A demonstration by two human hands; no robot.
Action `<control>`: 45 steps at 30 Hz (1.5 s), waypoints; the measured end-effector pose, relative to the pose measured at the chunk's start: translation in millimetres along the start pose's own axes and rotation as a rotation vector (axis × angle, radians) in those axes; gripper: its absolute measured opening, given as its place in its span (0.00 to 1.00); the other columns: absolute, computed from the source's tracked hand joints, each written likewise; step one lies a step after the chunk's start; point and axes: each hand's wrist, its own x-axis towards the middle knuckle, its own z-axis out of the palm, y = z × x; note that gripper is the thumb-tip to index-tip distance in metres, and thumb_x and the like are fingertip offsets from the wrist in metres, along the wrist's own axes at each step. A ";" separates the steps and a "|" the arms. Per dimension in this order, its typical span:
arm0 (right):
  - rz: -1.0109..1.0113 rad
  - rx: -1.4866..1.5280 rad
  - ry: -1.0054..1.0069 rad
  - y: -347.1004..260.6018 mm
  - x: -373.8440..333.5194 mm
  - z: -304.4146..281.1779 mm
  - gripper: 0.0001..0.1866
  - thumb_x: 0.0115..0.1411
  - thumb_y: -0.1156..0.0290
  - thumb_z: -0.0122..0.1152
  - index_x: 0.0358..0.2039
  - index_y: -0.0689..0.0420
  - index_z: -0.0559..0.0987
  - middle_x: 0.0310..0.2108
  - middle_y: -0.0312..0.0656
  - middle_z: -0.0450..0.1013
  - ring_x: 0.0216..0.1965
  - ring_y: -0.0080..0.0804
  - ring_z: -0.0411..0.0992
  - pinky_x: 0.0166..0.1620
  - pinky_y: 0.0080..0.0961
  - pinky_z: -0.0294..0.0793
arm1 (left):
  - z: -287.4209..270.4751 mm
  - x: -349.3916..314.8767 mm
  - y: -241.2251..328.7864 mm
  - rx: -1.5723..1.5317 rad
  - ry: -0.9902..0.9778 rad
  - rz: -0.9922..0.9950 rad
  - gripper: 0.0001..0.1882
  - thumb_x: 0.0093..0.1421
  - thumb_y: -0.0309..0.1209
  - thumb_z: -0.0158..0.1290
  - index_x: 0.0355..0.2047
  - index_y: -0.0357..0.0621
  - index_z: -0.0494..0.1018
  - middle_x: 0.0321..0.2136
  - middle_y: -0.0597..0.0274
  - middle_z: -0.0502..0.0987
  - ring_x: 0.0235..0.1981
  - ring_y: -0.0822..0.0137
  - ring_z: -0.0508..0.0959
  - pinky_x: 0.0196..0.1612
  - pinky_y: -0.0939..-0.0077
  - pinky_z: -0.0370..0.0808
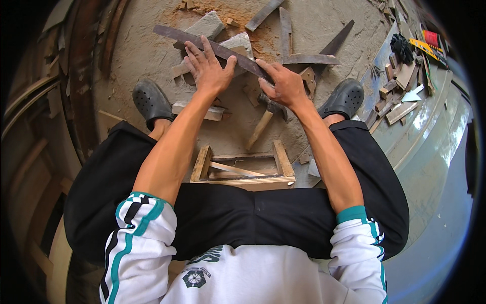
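Note:
A long, narrow dark strip (174, 34), wood by its look, lies slantwise over pale blocks. My left hand (209, 70) rests on its middle, fingers spread and stretched across it. My right hand (281, 83) grips the strip's right end, thumb below and fingers over it. Under the strip sit a whitish block (238, 43) and another pale block (206, 26), partly covered. A hammer (261, 128) with a wooden handle lies below my right hand, its head partly hidden. Beside that hand shows a wooden saw handle (308, 81), with a dark tapering blade (338, 39) beyond.
An L-shaped wooden square (285, 38) lies ahead, near sawdust (253, 17). A small open wooden frame (283, 157) is between my legs. Wood offcuts (400, 83), a black bag (401, 48) and a yellow tool (425, 48) are at right. Dark boards (83, 76) line the left.

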 end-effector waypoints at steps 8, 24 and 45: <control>0.049 0.009 -0.036 -0.2 -1.8 3.4 0.29 0.57 0.63 0.63 0.61 0.43 0.75 0.36 0.45 0.75 0.32 0.50 0.78 0.35 0.41 0.79 | -5.0 6.5 -2.4 -0.056 -0.125 -0.012 0.61 0.60 0.66 0.48 0.74 0.50 0.22 0.69 0.26 0.15 0.72 0.34 0.19 0.70 0.43 0.20; -0.069 -0.071 0.123 3.0 -7.3 18.8 0.32 0.50 0.64 0.68 0.59 0.46 0.77 0.29 0.40 0.71 0.27 0.40 0.75 0.31 0.36 0.78 | -6.5 4.4 -5.7 -0.130 -0.108 0.043 0.54 0.61 0.63 0.52 0.74 0.59 0.31 0.68 0.27 0.12 0.70 0.32 0.16 0.69 0.38 0.21; -0.109 -0.087 0.154 13.7 -2.3 21.8 0.32 0.50 0.64 0.67 0.59 0.43 0.78 0.28 0.37 0.70 0.27 0.35 0.74 0.31 0.32 0.75 | -9.8 5.5 -0.2 -0.095 -0.154 -0.010 0.55 0.61 0.64 0.51 0.74 0.58 0.30 0.66 0.25 0.10 0.68 0.30 0.11 0.69 0.37 0.20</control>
